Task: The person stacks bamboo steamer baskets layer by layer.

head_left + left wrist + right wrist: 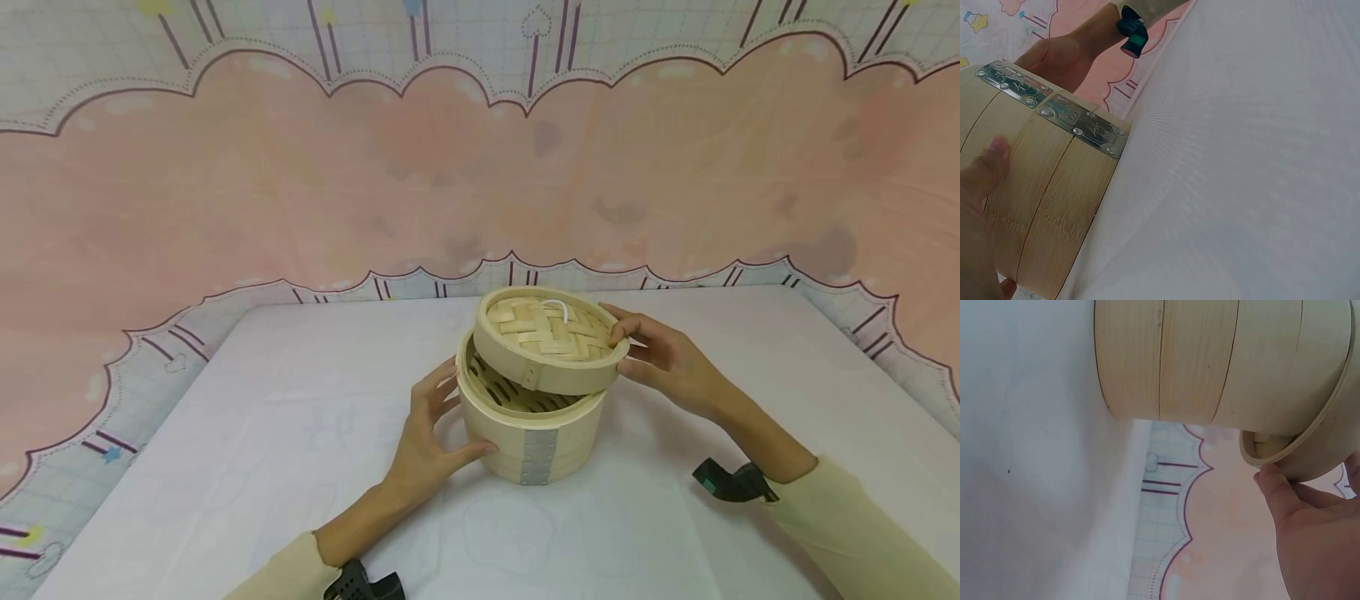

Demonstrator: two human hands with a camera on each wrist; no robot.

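Observation:
A round bamboo steamer basket [577, 437] stands upright on the white table, a metal strip [538, 457] down its front. Its slatted inside shows below the lid. My left hand [422, 446] grips the basket's left side, thumb on the front wall; the left wrist view shows that thumb [988, 169] against the bamboo. With my right hand [667, 360] I pinch the right edge of the woven lid [543, 329], which has a small white loop on top. The lid sits tilted and off-centre, raised at the front. In the right wrist view its rim [1322, 440] overhangs the basket.
A white cloth [315, 417] covers the tabletop around the steamer. Behind and beside the table hangs a pink and pale-blue patterned backdrop [450, 183]. A black strap device [731, 481] is on the right wrist, another [363, 583] on the left.

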